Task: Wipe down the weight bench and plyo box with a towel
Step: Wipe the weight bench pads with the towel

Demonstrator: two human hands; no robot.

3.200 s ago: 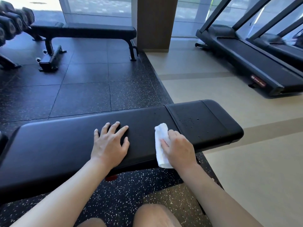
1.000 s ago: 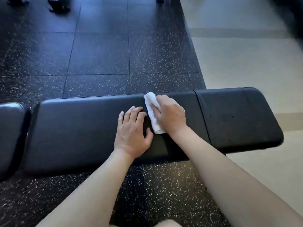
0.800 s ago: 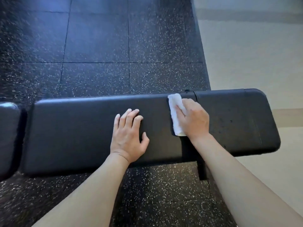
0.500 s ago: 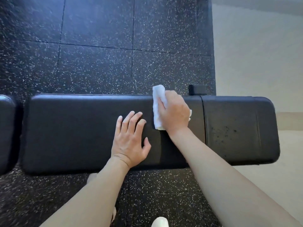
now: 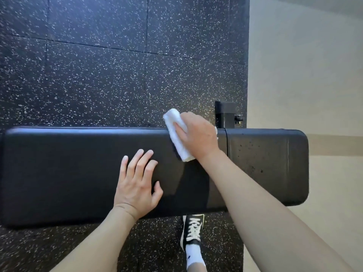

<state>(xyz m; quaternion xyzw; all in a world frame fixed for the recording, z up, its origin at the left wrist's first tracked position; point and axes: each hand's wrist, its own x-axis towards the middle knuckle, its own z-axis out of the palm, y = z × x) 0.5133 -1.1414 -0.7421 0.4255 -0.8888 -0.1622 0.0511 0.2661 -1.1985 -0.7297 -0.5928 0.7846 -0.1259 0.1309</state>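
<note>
Fingers: left hand [image 5: 136, 188] lies flat with four fingers and thumb spread straight on the bench, holding nothing; right hand [image 5: 198, 137] has its fingers laid over the towel, pressing it down, thumb side hidden under the palm.
Towel [image 5: 177, 138]: one, white, folded into a narrow strip, lying across the far half of the pad, its far end sticking out past the back edge, its near end showing below the right wrist.
Bench [image 5: 68, 173]: one in view, black, running left to right; two pad sections, a long one under both hands and a shorter one [image 5: 267, 165] to the right, split by a thin seam just right of the right hand.
Specks: the shorter pad carries scattered small dark spots; the long pad looks plain.
Hands apart: left sits nearer the front edge, right nearer the back edge, close but not touching.
Bench foot [image 5: 225, 114]: one black post end shows behind the back edge, just right of the towel.
Shoe [image 5: 191, 230]: one, black with white laces and white sock, on the floor by the front edge.
Edges: the right pad end overhangs the pale floor [image 5: 304, 75]; the left end runs to the frame edge.
Room: speckled black rubber tiles [image 5: 98, 75] lie open behind the bench; pale floor lies open to the right.
</note>
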